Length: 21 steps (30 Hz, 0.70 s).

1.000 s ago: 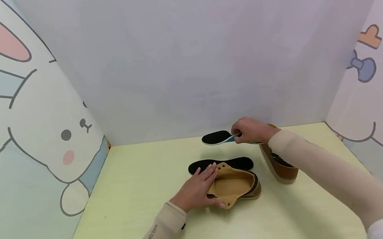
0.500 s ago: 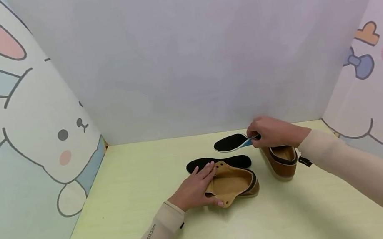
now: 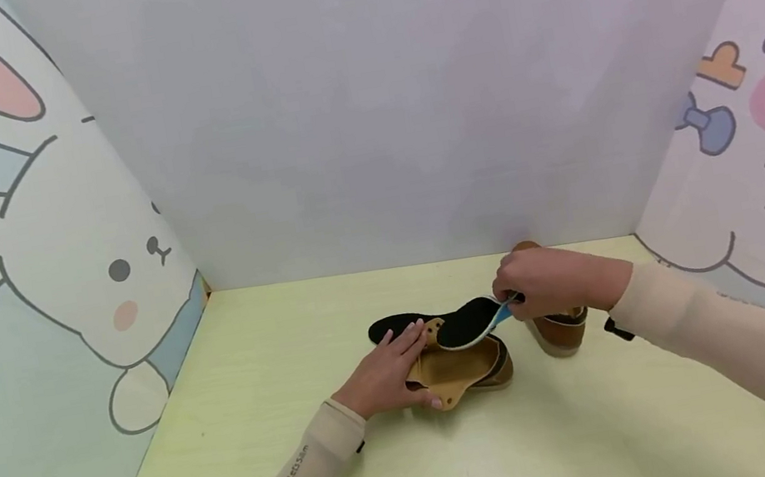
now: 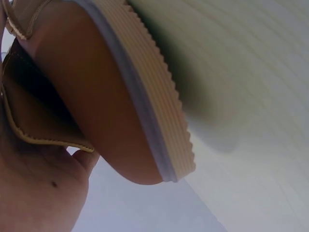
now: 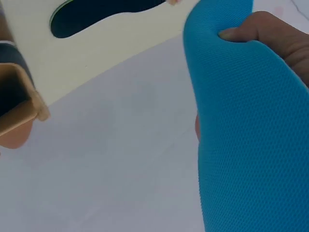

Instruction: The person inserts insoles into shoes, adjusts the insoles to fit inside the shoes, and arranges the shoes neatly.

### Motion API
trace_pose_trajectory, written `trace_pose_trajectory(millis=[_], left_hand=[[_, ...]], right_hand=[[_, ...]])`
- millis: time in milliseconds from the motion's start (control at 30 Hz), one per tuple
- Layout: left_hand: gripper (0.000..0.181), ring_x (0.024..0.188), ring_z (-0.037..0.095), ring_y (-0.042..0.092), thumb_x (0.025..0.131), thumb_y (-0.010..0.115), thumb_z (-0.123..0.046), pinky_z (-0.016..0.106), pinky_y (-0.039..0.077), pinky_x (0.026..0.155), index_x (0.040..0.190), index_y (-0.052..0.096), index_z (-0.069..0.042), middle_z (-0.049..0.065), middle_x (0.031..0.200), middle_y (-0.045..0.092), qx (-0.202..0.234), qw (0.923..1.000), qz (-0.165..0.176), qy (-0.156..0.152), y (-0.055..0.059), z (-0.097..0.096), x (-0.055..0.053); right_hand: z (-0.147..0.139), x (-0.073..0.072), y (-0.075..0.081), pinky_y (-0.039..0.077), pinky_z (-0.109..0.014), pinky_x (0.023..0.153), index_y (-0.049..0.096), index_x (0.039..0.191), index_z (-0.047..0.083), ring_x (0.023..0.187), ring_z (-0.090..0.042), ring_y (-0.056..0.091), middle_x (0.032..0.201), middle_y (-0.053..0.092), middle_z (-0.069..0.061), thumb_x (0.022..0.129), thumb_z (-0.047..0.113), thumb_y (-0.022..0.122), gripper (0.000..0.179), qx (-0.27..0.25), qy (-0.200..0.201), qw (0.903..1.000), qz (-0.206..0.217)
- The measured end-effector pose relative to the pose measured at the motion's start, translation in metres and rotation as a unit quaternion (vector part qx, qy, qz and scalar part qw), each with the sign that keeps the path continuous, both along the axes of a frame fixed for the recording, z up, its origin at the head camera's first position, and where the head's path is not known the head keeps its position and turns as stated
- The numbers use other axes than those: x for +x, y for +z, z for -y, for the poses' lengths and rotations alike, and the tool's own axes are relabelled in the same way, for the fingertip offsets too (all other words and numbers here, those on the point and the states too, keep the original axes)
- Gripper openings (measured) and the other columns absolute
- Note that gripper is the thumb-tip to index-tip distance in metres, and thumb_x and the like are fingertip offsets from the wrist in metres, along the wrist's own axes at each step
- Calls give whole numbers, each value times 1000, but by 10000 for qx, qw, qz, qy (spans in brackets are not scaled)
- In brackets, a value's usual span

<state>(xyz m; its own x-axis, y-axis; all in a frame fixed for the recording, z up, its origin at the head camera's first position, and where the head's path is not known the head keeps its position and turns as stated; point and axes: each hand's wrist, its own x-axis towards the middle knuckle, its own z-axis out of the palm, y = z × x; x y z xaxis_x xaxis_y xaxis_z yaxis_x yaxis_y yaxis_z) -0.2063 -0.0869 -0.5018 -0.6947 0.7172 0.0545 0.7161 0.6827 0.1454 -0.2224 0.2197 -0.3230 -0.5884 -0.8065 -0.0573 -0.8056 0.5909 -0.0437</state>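
Observation:
My left hand [image 3: 385,378] grips the front of a brown leather shoe [image 3: 459,371], its thumb at the near eyelet flap and its fingers at the far one. The shoe's tan lining faces up, with the heel to the right. Seen from the left wrist, the shoe's brown side [image 4: 91,92] rises above a ribbed sole. My right hand [image 3: 545,279] pinches an insole [image 3: 468,324] at its middle, slightly bent. Its black face shows from the head, its blue mesh underside [image 5: 246,125] from the right wrist. The insole's front end overlaps the shoe's far edge in the head view.
A second black insole [image 3: 395,327] lies flat on the pale yellow table [image 3: 275,324] just behind the shoe. The other brown shoe [image 3: 560,337] stands to the right, partly covered by my right hand. A plain pale wall [image 3: 353,151] closes off the back.
My right hand has shifted rightward and then nearer with the insole, which has come from behind the shoes to over the opening's far edge. My left hand stays on the shoe.

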Motion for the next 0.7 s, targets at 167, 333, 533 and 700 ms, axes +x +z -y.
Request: trace_pose_trajectory(millis=[167, 333, 533, 700], left_hand=[[114, 154, 18, 13, 82, 59, -79, 45, 16, 123, 161, 22, -7, 8, 169, 14, -23, 10000, -26, 4, 2, -1, 0], [113, 153, 19, 16, 81, 62, -78, 46, 18, 122, 160, 25, -7, 10, 168, 18, 34, 10000, -65, 5, 3, -1, 1], [113, 154, 18, 15, 80, 62, -78, 45, 16, 123, 161, 24, -9, 7, 169, 15, 22, 9999, 59, 105, 4, -3, 2], [113, 154, 17, 14, 81, 62, -77, 45, 16, 123, 161, 22, -9, 8, 169, 15, 2, 9999, 59, 98, 3, -5, 2]], right_hand=[[17, 11, -2, 30, -23, 53, 56, 65, 21, 60, -7, 35, 66, 43, 9, 81, 1, 68, 28, 481, 128, 9987, 146], [33, 12, -12, 27, -25, 51, 57, 66, 18, 58, -9, 31, 65, 46, 7, 81, -1, 69, 27, 953, 262, 9951, -93], [47, 11, -27, 35, -27, 53, 65, 74, 14, 58, -10, 40, 68, 55, 3, 84, 6, 77, 17, 1536, 484, 9855, -537], [53, 13, -35, 48, -28, 60, 69, 79, 13, 65, -15, 54, 71, 59, 1, 82, 12, 83, 14, 1764, 558, 9788, -880]])
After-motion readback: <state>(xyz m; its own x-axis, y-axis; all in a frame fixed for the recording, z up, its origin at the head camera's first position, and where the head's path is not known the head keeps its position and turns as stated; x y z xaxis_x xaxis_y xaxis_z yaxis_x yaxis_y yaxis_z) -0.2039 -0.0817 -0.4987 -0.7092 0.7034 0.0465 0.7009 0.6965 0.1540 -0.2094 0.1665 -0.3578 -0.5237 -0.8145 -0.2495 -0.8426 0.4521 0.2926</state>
